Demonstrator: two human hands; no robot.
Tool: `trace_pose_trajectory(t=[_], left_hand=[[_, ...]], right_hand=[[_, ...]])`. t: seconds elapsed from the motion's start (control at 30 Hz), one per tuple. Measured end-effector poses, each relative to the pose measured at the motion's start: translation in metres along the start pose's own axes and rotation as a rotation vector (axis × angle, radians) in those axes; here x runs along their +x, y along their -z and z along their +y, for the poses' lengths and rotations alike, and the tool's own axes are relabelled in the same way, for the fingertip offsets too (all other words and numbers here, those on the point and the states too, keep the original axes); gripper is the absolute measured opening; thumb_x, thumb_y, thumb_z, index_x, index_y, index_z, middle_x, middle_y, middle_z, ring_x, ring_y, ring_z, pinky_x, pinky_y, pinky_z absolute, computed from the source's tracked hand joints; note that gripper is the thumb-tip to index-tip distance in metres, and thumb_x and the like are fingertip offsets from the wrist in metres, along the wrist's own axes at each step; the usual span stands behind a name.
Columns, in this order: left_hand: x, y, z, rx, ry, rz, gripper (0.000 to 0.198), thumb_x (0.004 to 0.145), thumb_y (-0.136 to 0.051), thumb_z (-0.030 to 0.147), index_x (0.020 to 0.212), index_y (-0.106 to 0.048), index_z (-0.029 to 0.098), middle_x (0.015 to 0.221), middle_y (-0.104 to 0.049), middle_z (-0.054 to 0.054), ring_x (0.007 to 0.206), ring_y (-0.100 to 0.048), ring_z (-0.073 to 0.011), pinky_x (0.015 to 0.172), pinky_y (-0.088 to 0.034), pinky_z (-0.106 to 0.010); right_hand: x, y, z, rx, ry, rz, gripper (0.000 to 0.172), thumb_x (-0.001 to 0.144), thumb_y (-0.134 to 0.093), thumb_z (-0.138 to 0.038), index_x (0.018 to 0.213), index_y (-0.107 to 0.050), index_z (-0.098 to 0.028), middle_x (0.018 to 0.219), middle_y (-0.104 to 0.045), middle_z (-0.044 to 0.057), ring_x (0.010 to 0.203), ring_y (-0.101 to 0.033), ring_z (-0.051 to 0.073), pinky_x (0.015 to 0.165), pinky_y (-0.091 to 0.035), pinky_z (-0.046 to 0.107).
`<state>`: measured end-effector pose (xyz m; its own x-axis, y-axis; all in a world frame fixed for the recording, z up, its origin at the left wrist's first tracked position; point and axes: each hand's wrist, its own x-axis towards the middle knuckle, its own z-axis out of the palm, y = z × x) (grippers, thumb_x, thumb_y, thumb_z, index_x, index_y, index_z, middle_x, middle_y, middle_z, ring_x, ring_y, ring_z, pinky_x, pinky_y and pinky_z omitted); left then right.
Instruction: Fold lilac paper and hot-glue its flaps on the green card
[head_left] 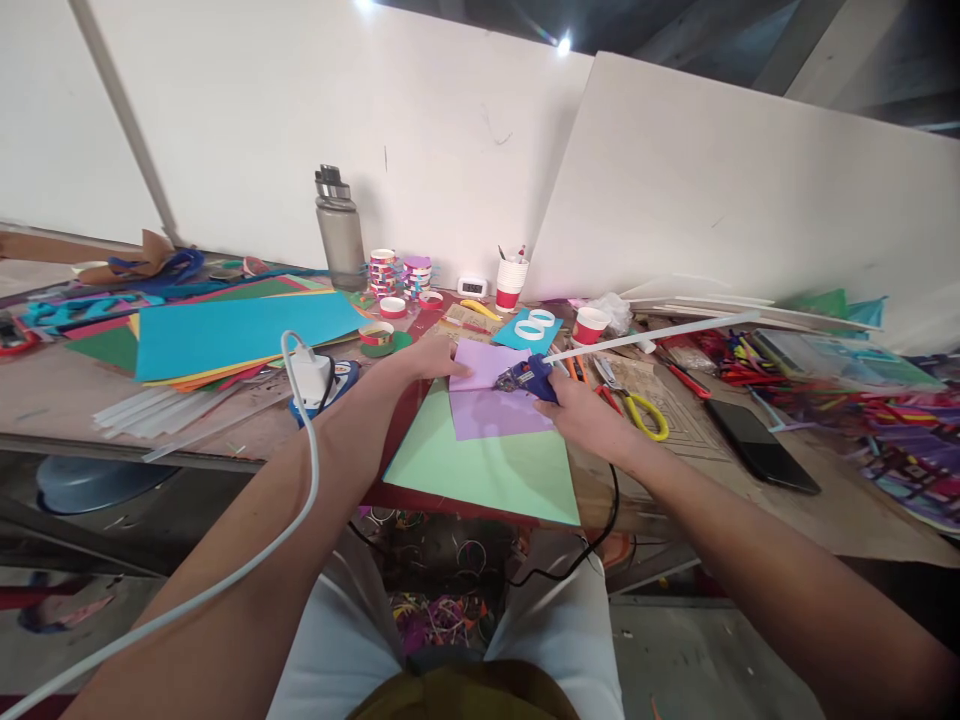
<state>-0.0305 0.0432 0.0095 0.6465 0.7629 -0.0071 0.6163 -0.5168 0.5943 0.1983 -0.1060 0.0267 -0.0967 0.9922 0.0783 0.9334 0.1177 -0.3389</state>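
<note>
My right hand (577, 408) is wrapped round a blue hot glue gun (531, 378). A long white glue stick (652, 335) juts from its back, up to the right. The nozzle points left, close over a folded sheet of purple paper (499, 415). At that paper's left edge my left hand (435, 360) grips it, thumb on top; the other fingers are partly hidden. Beneath the purple paper lies a light green sheet (480, 470). A blue card with two white rings (534, 325) lies just behind.
Yellow-handled scissors (646, 415) and a black phone (757, 445) lie to the right. Coloured sheets (247, 335), a white charger (309, 380) and its cable are on the left. A grey bottle (339, 230) and paper cups (512, 283) stand along the back. The glue gun's black cord hangs over the table's front edge.
</note>
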Motion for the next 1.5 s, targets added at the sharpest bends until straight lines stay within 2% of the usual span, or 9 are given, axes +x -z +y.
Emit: trace_pose_trajectory(t=[0.17,0.43,0.63,0.8,1.0,1.2,1.4,1.5], left_hand=[[0.001,0.000,-0.001,-0.026,0.007,0.010,0.040,0.068,-0.069,0.043,0.097,-0.069,0.016,0.087,-0.070,-0.005,0.085,-0.061,-0.0226,0.074,-0.046,-0.027],[0.002,0.005,0.005,0.113,0.098,-0.015,0.037,0.067,-0.067,0.049,0.081,-0.070,0.015,0.078,-0.068,-0.006,0.079,-0.061,-0.0241,0.067,-0.044,-0.029],[0.004,0.003,0.001,0.054,0.015,-0.009,0.040,0.067,-0.069,0.045,0.095,-0.071,0.017,0.087,-0.070,-0.004,0.088,-0.061,-0.0240,0.076,-0.045,-0.027],[0.002,0.002,0.001,0.030,0.027,0.002,0.039,0.067,-0.070,0.044,0.093,-0.071,0.015,0.087,-0.071,-0.006,0.087,-0.062,-0.0248,0.075,-0.046,-0.028],[0.003,0.000,0.000,-0.021,-0.022,-0.008,0.039,0.069,-0.070,0.039,0.099,-0.070,0.015,0.088,-0.071,-0.005,0.088,-0.062,-0.0235,0.078,-0.045,-0.028],[0.004,0.001,-0.002,0.000,-0.028,-0.004,0.037,0.071,-0.069,0.039,0.100,-0.070,0.016,0.088,-0.072,-0.004,0.089,-0.062,-0.0223,0.079,-0.046,-0.027],[0.006,0.001,-0.003,0.008,-0.126,-0.007,0.037,0.076,-0.069,0.034,0.101,-0.065,0.006,0.088,-0.072,-0.006,0.094,-0.057,-0.0194,0.084,-0.043,-0.026],[0.007,0.001,-0.003,0.010,-0.128,0.001,0.036,0.077,-0.069,0.033,0.099,-0.064,0.006,0.088,-0.072,-0.006,0.096,-0.057,-0.0196,0.085,-0.043,-0.027]], right_hand=[[-0.007,0.009,0.012,-0.068,-0.072,0.031,0.018,0.086,-0.052,-0.024,0.103,-0.054,-0.017,0.098,-0.067,0.014,0.090,-0.062,0.027,0.070,-0.041,0.030],[-0.011,0.009,0.023,-0.104,-0.110,0.113,0.019,0.087,-0.052,-0.029,0.103,-0.055,-0.021,0.093,-0.067,0.012,0.083,-0.064,0.027,0.065,-0.042,0.031],[-0.007,0.003,0.003,-0.046,-0.072,0.063,0.019,0.088,-0.049,-0.026,0.104,-0.053,-0.017,0.097,-0.067,0.013,0.088,-0.062,0.026,0.067,-0.040,0.029],[-0.006,0.001,-0.007,0.021,-0.038,0.039,0.013,0.089,-0.050,-0.028,0.096,-0.053,-0.018,0.092,-0.067,0.012,0.081,-0.060,0.022,0.065,-0.040,0.027],[-0.006,0.001,-0.008,0.068,-0.061,0.038,0.011,0.089,-0.051,-0.027,0.094,-0.053,-0.018,0.091,-0.067,0.010,0.077,-0.060,0.020,0.061,-0.039,0.026],[-0.005,-0.004,-0.010,-0.017,-0.059,0.061,0.018,0.089,-0.049,-0.026,0.103,-0.055,-0.016,0.097,-0.067,0.013,0.087,-0.062,0.025,0.065,-0.040,0.027],[-0.009,0.000,0.002,-0.043,-0.116,0.074,0.018,0.089,-0.050,-0.024,0.103,-0.055,-0.015,0.100,-0.067,0.015,0.093,-0.062,0.026,0.068,-0.040,0.028],[-0.012,0.005,0.010,-0.042,-0.158,0.073,0.016,0.088,-0.049,-0.026,0.100,-0.055,-0.016,0.095,-0.067,0.014,0.088,-0.062,0.027,0.065,-0.040,0.029]])
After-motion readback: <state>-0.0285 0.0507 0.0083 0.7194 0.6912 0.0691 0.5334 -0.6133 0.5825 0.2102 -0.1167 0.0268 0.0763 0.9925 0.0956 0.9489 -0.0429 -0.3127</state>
